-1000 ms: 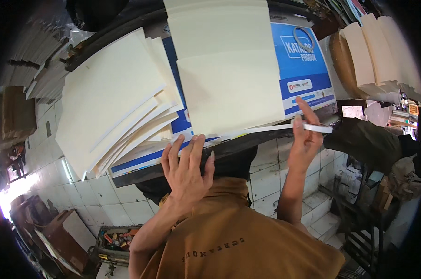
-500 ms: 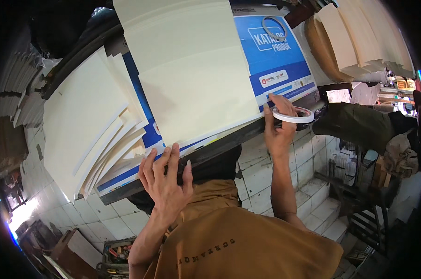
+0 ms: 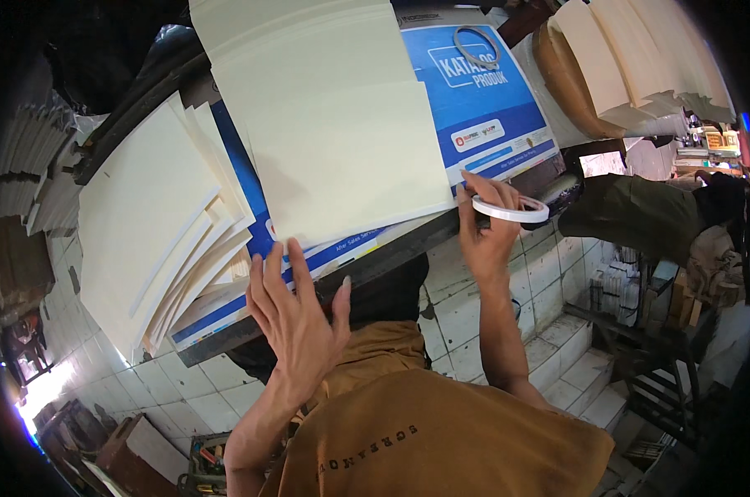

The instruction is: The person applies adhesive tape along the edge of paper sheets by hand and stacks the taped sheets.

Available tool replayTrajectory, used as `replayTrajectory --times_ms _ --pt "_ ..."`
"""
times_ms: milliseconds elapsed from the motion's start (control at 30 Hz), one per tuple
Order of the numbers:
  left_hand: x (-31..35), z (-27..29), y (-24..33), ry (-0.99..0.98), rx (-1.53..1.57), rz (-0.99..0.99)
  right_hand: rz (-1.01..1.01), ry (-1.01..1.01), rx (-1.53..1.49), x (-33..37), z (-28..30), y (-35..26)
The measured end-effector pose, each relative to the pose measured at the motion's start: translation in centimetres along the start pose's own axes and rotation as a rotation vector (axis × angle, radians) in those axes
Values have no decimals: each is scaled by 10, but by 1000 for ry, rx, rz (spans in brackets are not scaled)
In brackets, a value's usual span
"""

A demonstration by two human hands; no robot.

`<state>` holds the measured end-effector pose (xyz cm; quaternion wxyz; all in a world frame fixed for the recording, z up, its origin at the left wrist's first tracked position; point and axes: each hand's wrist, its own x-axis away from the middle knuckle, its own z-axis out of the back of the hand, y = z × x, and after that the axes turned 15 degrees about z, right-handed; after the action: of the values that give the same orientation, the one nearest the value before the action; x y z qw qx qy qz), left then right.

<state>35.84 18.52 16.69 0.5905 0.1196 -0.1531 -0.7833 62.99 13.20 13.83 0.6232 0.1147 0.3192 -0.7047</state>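
Observation:
Cream paper sheets [image 3: 350, 157] lie overlapped in a tall stack on a blue printed board [image 3: 474, 108], the nearest sheet's front edge close to the board's front edge. My left hand [image 3: 296, 319] is open, fingers spread, with its fingertips at that sheet's near left corner. At the near right corner is my right hand [image 3: 491, 228], its fingers bent and the index fingertip by the sheet's edge. A narrow white roll of tape [image 3: 520, 214] hangs around the fingers of this hand.
To the left lies a fanned pile of cream sheets [image 3: 143, 215]. A thin grey ring [image 3: 477, 47] rests on the board's far right. More paper stacks stand at the far right [image 3: 598, 58] and far left [image 3: 39, 157]. A dark slatted stand [image 3: 656, 373] is at lower right.
The nearest sheet has shifted slightly, its right edge now jutting past the sheets beyond, and more of the board's blue front strip shows. Both hands moved a little with it; the tape roll stays on the right.

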Motion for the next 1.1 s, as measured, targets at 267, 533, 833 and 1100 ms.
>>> replayTrajectory --times_ms 267,533,833,1100 --pt "-35 -42 73 -50 206 -222 -146 10 -194 10 3 -53" --pt "-35 -54 90 -75 93 -132 -95 120 -199 18 6 -42" --pt "-37 -52 88 -67 65 -119 169 42 -185 30 33 -65" --pt "-5 -35 69 -115 120 -418 -92 568 -393 45 57 -33"
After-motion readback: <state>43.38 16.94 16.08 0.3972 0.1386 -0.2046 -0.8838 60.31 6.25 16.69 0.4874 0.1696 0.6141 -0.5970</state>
